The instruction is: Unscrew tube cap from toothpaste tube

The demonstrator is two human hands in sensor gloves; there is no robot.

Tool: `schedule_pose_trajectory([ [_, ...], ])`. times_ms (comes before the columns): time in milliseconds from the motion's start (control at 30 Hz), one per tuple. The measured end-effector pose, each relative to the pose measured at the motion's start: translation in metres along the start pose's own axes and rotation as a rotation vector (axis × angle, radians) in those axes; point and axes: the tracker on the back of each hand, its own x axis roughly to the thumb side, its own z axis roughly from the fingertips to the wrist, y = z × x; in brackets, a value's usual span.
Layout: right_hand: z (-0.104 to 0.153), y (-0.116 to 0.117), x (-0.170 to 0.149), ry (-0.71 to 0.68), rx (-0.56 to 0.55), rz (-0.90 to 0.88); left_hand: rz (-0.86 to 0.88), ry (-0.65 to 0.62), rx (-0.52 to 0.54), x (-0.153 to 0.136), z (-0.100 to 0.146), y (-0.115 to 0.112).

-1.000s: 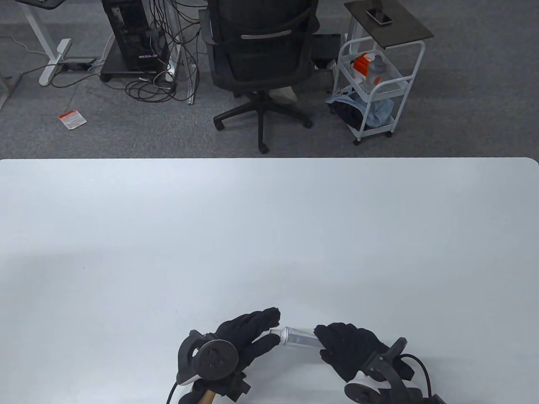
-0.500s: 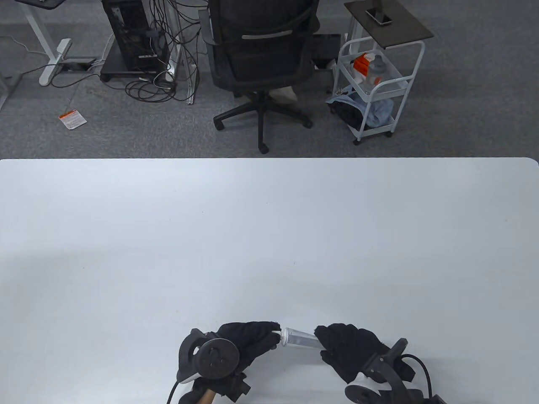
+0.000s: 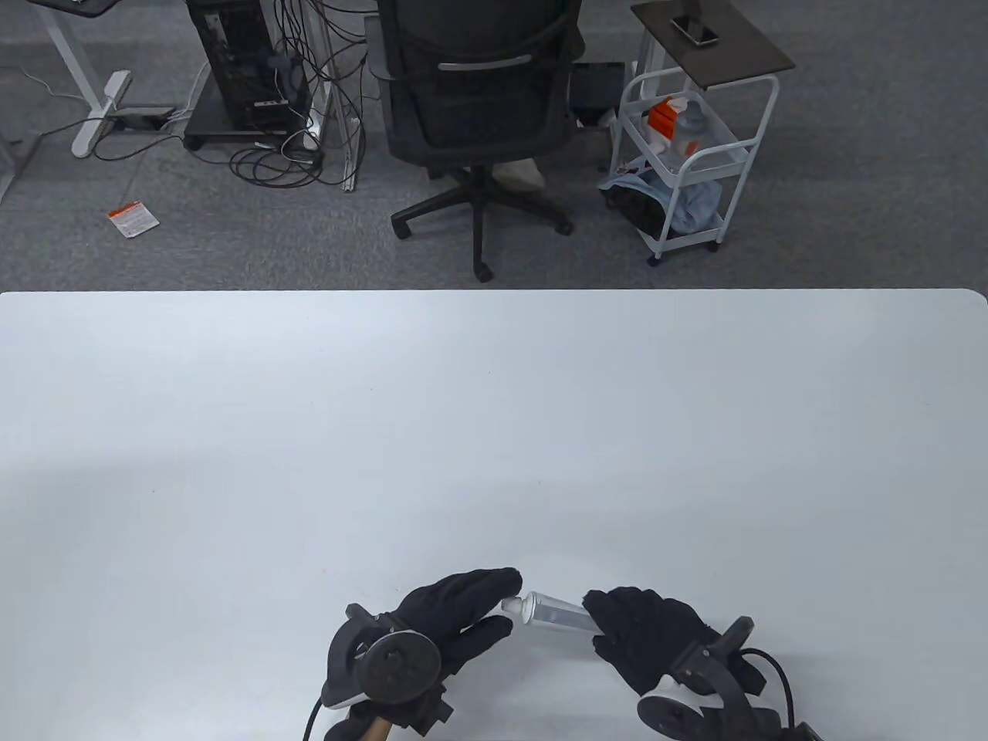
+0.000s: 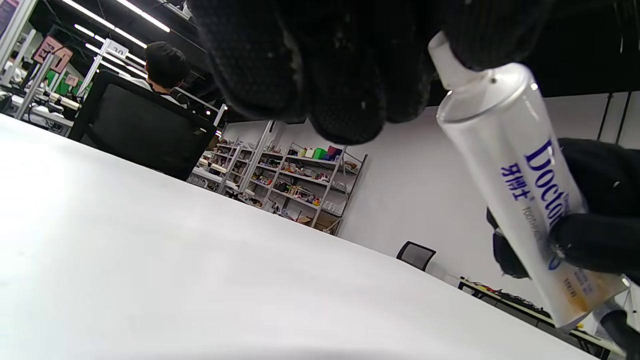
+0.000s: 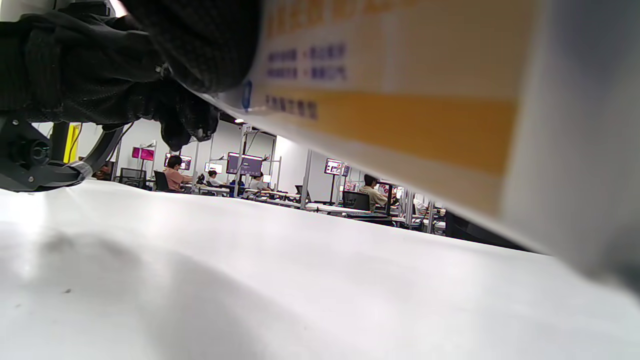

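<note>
A silver toothpaste tube [image 3: 556,612] lies level above the white table [image 3: 494,424] near its front edge, white cap [image 3: 511,606] pointing left. My right hand [image 3: 598,621] grips the tube's body. My left hand [image 3: 509,602] has its fingers spread around the cap, forefinger above and thumb below. In the left wrist view the tube [image 4: 520,185] slants down to the right, and the end of the cap [image 4: 442,50] is hidden behind one gloved finger. In the right wrist view the tube's yellow-banded tail [image 5: 400,100] fills the top, held by my right fingers [image 5: 200,45].
Beyond the table's far edge stand a black office chair [image 3: 478,100], a white wheeled cart [image 3: 687,154] and a computer tower with cables [image 3: 247,69]. Both hands are low over the table near its front edge.
Half a second ago my left fingers were closed on the cap; now they have spread apart again. The tube and right hand have shifted slightly right and the cap end sits a little higher.
</note>
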Motion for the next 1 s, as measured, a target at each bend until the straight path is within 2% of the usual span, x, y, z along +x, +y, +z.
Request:
schedule_pose_trajectory([
  [333, 0.000, 0.002, 0.006, -0.031, 0.015, 0.025, 0.036, 0.051, 0.005, -0.004, -0.002, -0.005],
  [433, -0.001, 0.004, 0.004, -0.025, 0.026, 0.014, 0.039, 0.073, -0.019, -0.006, -0.003, -0.007],
  [633, -0.002, 0.006, 0.002, -0.011, 0.035, 0.009, 0.148, 0.018, -0.094, -0.001, -0.007, -0.006],
  [767, -0.004, 0.007, 0.005, -0.012, 0.038, -0.016, -0.008, 0.038, -0.015, 0.006, -0.007, 0.001],
  [1000, -0.006, 0.007, 0.009, -0.023, 0.037, -0.001, 0.019, 0.113, 0.021, -0.001, -0.007, 0.003],
])
